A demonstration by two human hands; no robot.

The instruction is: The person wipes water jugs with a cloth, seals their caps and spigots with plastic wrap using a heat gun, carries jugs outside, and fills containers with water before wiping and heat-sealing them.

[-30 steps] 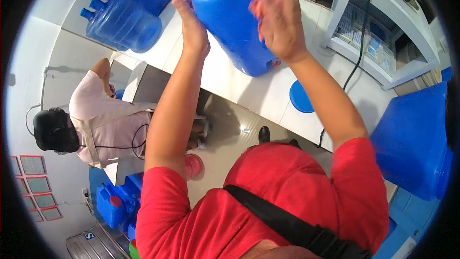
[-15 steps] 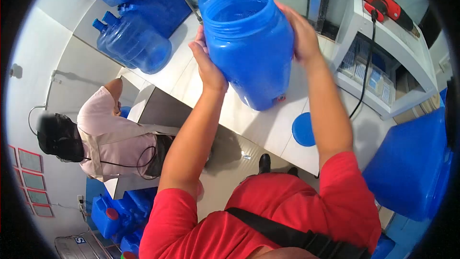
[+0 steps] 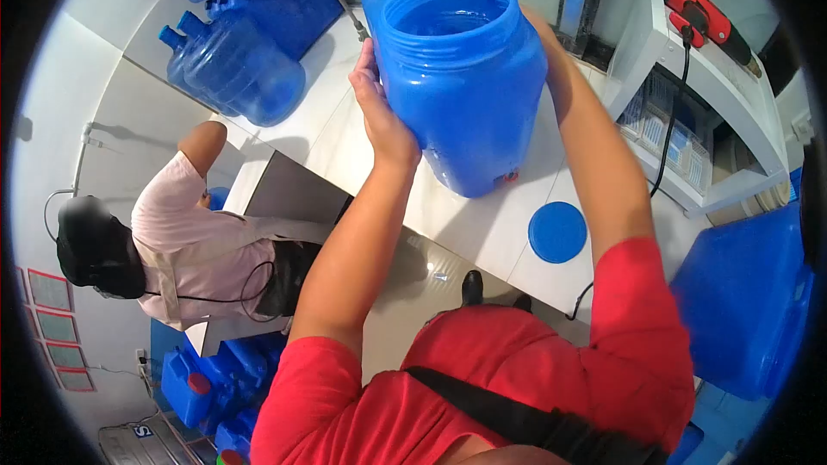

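Observation:
I hold a large blue plastic water jug (image 3: 465, 108) between both hands above the white tiled counter (image 3: 340, 142). Its wide threaded mouth is uncovered and faces up toward me. A handle shows at its far side, and a small red fitting sits low on its near end. My left hand (image 3: 385, 116) grips the left side, thumb and fingertips showing. On the opposite side is my right hand (image 3: 543, 41), its fingers hidden behind the jug. A round blue lid (image 3: 556, 232) lies on the counter near my right forearm.
A red heat gun (image 3: 711, 21) rests on a white cabinet (image 3: 650, 52) at right, its black cord hanging down. Clear blue bottles (image 3: 245, 77) stand at the back left. Another person (image 3: 202, 250) works at left, near stacked blue containers (image 3: 211, 379). A big blue container (image 3: 736, 293) is at right.
The jug has shifted slightly right in view with both hands on it. My right hand has slid farther behind it, and the lid shows more fully.

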